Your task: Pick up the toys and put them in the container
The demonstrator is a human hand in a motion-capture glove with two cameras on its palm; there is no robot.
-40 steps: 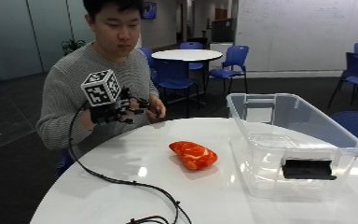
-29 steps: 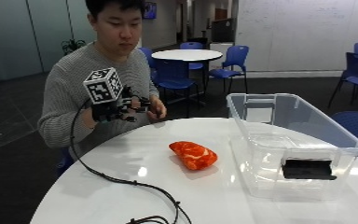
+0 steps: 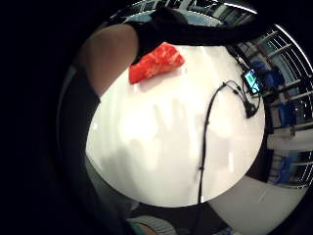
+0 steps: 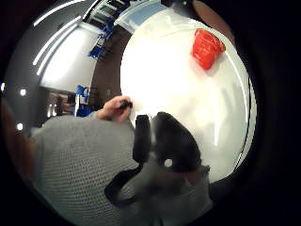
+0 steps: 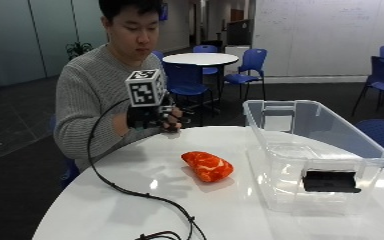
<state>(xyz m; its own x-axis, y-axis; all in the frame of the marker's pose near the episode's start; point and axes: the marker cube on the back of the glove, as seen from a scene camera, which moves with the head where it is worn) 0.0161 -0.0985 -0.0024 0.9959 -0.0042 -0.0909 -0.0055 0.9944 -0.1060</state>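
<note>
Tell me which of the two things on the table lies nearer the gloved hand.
The orange toy. It lies on the white table between the gloved right hand and the clear plastic container, which stands farther off at the table's far side.

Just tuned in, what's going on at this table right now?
A person sits at the white table with the gloved right hand raised above its edge, holding nothing. The orange toy lies untouched on the table, beside the clear plastic container. No toy shows inside the container, so the pickup has not started.
</note>
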